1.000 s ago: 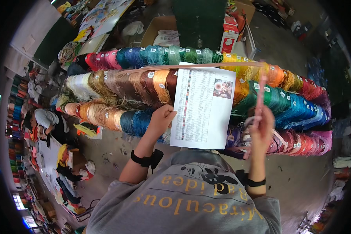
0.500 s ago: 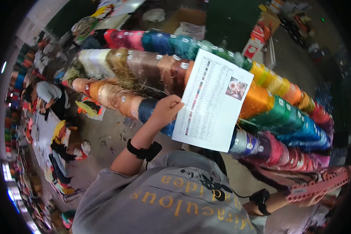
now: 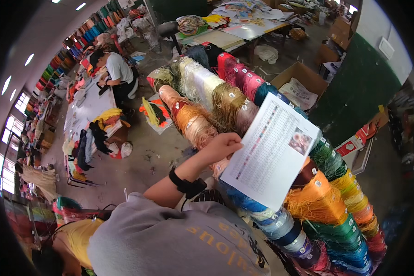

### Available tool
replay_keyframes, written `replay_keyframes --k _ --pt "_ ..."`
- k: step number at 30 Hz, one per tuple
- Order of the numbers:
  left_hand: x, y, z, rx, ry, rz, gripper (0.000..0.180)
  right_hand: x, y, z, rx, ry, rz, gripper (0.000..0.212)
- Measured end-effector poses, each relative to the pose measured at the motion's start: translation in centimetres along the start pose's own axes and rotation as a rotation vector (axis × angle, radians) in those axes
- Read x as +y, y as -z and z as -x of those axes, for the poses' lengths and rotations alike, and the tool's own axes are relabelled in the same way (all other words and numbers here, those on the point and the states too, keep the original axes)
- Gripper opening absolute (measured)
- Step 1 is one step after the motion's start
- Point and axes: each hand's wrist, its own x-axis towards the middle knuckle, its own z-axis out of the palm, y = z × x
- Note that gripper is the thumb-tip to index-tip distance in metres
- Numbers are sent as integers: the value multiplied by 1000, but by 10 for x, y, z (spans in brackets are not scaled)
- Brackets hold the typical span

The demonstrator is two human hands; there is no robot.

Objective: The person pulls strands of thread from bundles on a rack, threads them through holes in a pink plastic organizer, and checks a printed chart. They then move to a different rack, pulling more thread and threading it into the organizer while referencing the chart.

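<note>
My left hand [image 3: 221,147] pinches the left edge of a white printed sheet [image 3: 273,158]. The sheet carries a table with a column of small colour swatches, and a small floral picture at its upper right. It is held tilted over long rows of thread hanks. Beneath and beside the sheet are orange hanks [image 3: 319,198], blue hanks [image 3: 244,198] and green hanks [image 3: 329,229], many with small white tags. Beyond my left hand lie peach and orange hanks [image 3: 195,122] and cream hanks [image 3: 193,76]. My right hand is out of the picture.
A low table [image 3: 89,110] at left bears cloth and yarn; a person in a white shirt [image 3: 119,69] crouches beside it. Another person in yellow [image 3: 80,237] is at lower left. A cardboard box [image 3: 303,76] and a green panel [image 3: 359,87] stand beyond the racks.
The view has swung left, bringing the left table and windows further in. My left hand still holds the sheet. My right hand, with a pink strip with holes, has left the picture.
</note>
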Motion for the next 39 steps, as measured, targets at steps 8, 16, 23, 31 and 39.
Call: replay_keyframes --k 8,16,23,31,39 --pt "-13 129 -76 -181 -45 -56 11 -6 -36 -47 422 -41 58 45" --pt "-40 186 -117 -287 -231 -377 13 -25 -62 -59 1434 36 288 45" --pt "-11 231 -132 80 -458 -809 16 55 -76 -148 1124 -523 831 38" --pt "-25 241 -143 47 -510 -900 12 55 -78 -151 922 -520 1194 39" --pt "25 276 -82 -475 -226 -135 9 5 -94 -191 814 -436 678 36"
